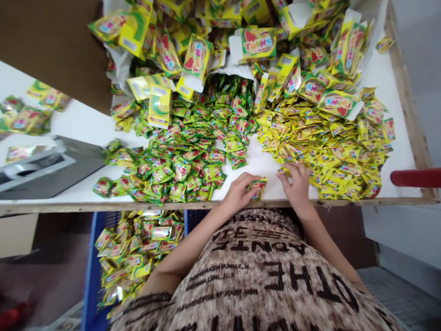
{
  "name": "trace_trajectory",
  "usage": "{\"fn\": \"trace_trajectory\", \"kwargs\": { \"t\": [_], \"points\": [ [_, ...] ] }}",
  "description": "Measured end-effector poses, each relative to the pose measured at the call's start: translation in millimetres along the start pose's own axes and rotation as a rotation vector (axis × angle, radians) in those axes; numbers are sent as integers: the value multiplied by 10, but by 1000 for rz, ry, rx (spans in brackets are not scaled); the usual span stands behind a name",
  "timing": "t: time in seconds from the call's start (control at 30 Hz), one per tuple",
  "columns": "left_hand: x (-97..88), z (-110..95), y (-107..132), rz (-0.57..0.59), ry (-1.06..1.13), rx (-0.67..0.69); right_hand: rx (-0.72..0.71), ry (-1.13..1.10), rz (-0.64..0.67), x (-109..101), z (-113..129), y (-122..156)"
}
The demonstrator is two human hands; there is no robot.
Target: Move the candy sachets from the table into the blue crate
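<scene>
My left hand [241, 191] is at the table's front edge, its fingers closed on a small yellow-and-green carton [259, 187] with a red print. To its right, my right hand [296, 186] has thumb and forefinger curled around a small yellow sachet [283, 171], partly hidden by the fingers. A heap of yellow sachets [337, 151] spreads right beside and behind that hand. Left of my left hand lies a heap of green sachets [186, 161] with red fruit prints.
Many yellow cartons [258, 43] are piled behind the sachets. A blue crate [90, 266] below the edge holds filled packs. A brown cardboard box [58, 50] and a grey panel [76, 165] stand left; a red bar [415, 178] juts in from the right.
</scene>
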State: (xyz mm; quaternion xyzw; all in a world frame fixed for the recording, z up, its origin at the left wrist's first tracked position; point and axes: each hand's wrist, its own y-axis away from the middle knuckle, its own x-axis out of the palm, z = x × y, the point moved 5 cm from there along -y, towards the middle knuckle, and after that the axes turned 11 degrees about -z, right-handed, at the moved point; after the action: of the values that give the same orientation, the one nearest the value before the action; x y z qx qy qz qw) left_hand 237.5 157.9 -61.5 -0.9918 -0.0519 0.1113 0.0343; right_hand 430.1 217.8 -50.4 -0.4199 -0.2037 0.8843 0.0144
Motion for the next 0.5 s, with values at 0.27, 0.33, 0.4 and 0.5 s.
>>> {"fn": "trace_trajectory", "kwargs": {
  "t": [0.27,0.33,0.4,0.5],
  "points": [
    [-766,-66,113,-199,376,-242,-150,-93,334,212,176,-50],
    [-1369,-13,407,-291,489,-317,-144,-262,382,406,447,-199],
    [-2051,89,819,-508,522,-324,-68,-343,385,669,649,-367],
    [-2851,404,1568,-890,451,-349,23,-383,401,1041,776,-472]
  ]
}}
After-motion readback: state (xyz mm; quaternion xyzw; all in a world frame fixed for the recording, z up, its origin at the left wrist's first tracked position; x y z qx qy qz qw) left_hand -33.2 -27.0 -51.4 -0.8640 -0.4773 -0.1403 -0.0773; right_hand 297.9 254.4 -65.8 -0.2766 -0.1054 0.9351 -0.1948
